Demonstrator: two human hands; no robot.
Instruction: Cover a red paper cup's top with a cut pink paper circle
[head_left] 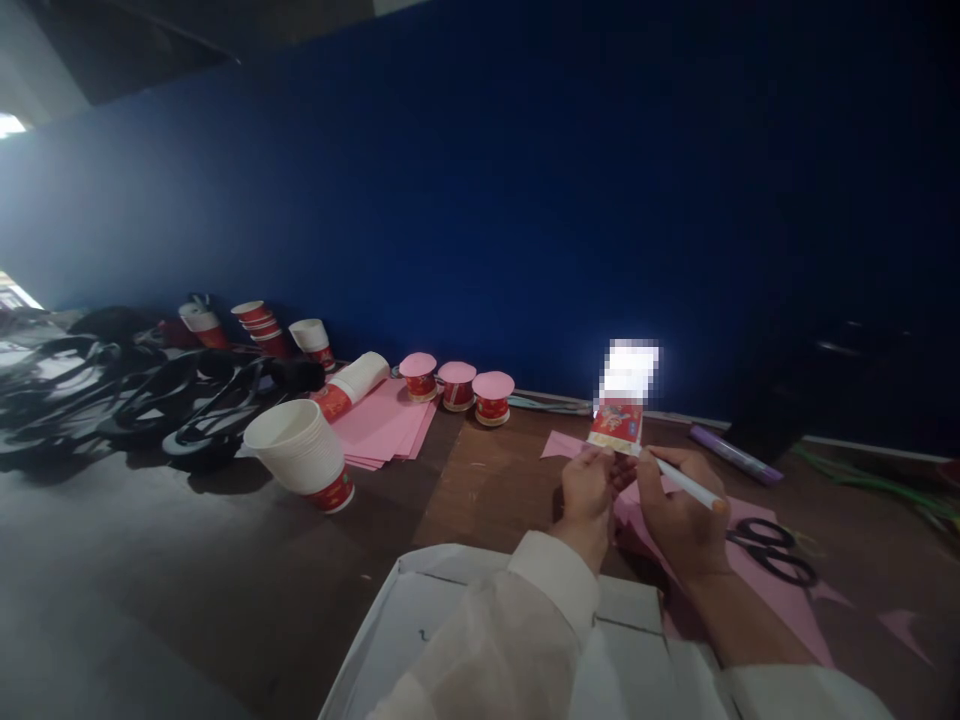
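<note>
My left hand (587, 492) is closed at the lower edge of a small red patterned piece (618, 424), which resembles the printed paper cups nearby. Between the fingers of my right hand (684, 515) is a white pen (688, 484) with an orange end, its other end pointing at the red piece. Just above that piece shows a bright, pixelated rectangle whose kind I cannot make out. Pink paper (776, 625) lies beneath my right hand, and black-handled scissors (776, 552) rest on it. A purple marker (735, 455) lies beyond my right hand.
Three short red cup pieces with pink round tops (493, 386) stand by the blue wall (480, 180). Leftward are pink sheets (386, 425), a stack of paper cups (296, 450) and black straps (217, 400). A white box (427, 600) is close to me; green strands (862, 470) lie right.
</note>
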